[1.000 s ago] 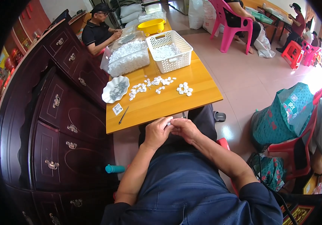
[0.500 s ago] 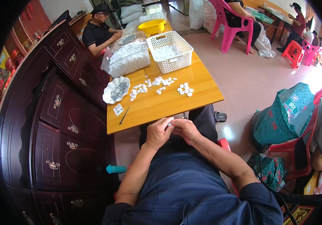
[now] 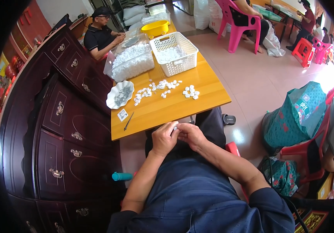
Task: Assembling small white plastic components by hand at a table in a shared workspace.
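Head view: wooden table [image 3: 151, 112] ends just beyond the fingertips; dark cabinet [image 3: 91, 134] close along its left side, open floor [image 3: 248, 101] right. Left hand [image 3: 164, 138] and right hand [image 3: 192, 136] meet above dark trousers [image 3: 212, 126], angled inward, fingertips pinching a small white piece [image 3: 176, 127] between them.

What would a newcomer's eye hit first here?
Probably the bright yellow tub on the table, beyond the white perforated basket, and the big teal bag at right. Then, near the frame's centre, the person's left grip and right grip, pinching a small whitish piece together just off the table's near edge.
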`<move>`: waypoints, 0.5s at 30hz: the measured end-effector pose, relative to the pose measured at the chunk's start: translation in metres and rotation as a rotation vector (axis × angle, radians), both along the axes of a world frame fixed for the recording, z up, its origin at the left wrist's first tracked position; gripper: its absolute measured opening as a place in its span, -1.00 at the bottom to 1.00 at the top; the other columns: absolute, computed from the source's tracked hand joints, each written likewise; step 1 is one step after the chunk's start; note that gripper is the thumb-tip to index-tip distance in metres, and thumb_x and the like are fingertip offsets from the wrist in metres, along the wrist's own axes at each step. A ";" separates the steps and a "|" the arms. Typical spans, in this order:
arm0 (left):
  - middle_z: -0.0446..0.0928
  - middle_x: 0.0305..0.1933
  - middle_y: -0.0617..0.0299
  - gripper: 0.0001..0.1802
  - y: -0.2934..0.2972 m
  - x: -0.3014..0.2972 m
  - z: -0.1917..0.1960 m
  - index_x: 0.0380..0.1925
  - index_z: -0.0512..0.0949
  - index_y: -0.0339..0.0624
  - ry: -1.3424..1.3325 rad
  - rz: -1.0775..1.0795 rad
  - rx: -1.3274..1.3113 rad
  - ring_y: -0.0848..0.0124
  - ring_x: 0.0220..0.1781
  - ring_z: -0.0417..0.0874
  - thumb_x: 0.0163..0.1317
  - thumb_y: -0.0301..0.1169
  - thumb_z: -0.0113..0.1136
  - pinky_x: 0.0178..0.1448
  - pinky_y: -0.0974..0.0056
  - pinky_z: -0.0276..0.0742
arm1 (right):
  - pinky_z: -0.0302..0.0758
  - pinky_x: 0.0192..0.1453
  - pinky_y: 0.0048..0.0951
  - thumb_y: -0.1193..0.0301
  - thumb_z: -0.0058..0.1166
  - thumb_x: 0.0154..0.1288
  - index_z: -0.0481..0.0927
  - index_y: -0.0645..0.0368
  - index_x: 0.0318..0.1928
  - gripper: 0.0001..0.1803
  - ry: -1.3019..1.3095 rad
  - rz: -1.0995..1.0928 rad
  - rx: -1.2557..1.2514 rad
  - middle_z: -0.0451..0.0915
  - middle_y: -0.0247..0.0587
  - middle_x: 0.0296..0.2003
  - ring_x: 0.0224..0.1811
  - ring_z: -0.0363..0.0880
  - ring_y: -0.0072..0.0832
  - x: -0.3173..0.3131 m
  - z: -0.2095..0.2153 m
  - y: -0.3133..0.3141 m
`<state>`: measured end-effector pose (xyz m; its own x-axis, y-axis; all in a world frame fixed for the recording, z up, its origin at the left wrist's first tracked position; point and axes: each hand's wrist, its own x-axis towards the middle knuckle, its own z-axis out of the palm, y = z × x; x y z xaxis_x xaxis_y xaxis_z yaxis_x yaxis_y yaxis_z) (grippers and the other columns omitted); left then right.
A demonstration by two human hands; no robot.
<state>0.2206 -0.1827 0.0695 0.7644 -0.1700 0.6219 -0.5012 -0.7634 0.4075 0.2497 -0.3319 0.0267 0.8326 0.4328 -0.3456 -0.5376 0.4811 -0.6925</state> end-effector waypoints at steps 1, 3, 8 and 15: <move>0.71 -0.20 0.06 -0.76 0.000 0.000 0.001 -0.13 0.66 -0.16 -0.007 -0.005 -0.012 0.06 -0.19 0.76 0.17 -0.46 0.36 -0.15 0.15 0.67 | 0.53 -0.01 -0.46 0.28 0.17 0.43 0.70 0.04 -0.15 -0.85 0.025 0.012 0.026 0.71 -0.39 -0.25 -0.21 0.65 -0.57 0.001 0.000 0.000; 0.71 -0.21 0.03 -0.76 0.001 -0.001 0.001 -0.12 0.67 -0.16 -0.013 -0.009 -0.023 0.04 -0.19 0.76 0.18 -0.47 0.35 -0.13 0.14 0.66 | 0.53 0.01 -0.45 0.28 0.17 0.42 0.70 0.04 -0.15 -0.85 0.052 0.026 0.052 0.71 -0.38 -0.24 -0.19 0.65 -0.56 0.002 -0.002 0.001; 0.71 -0.22 0.03 -0.78 0.001 0.000 0.002 -0.13 0.67 -0.16 0.023 -0.038 -0.033 0.04 -0.19 0.76 0.20 -0.49 0.33 -0.14 0.15 0.66 | 0.56 -0.09 -0.46 0.31 0.21 0.37 0.69 0.06 -0.19 -0.87 0.129 0.014 0.124 0.69 -0.39 -0.32 -0.27 0.63 -0.57 0.003 -0.003 0.002; 0.70 -0.22 0.02 -0.79 0.004 0.002 -0.001 -0.12 0.66 -0.18 0.053 -0.075 -0.054 0.04 -0.18 0.76 0.22 -0.49 0.32 -0.13 0.15 0.66 | 0.57 -0.11 -0.46 0.31 0.21 0.37 0.70 0.06 -0.19 -0.87 0.168 0.028 0.151 0.70 -0.38 -0.32 -0.29 0.63 -0.57 0.004 -0.005 0.001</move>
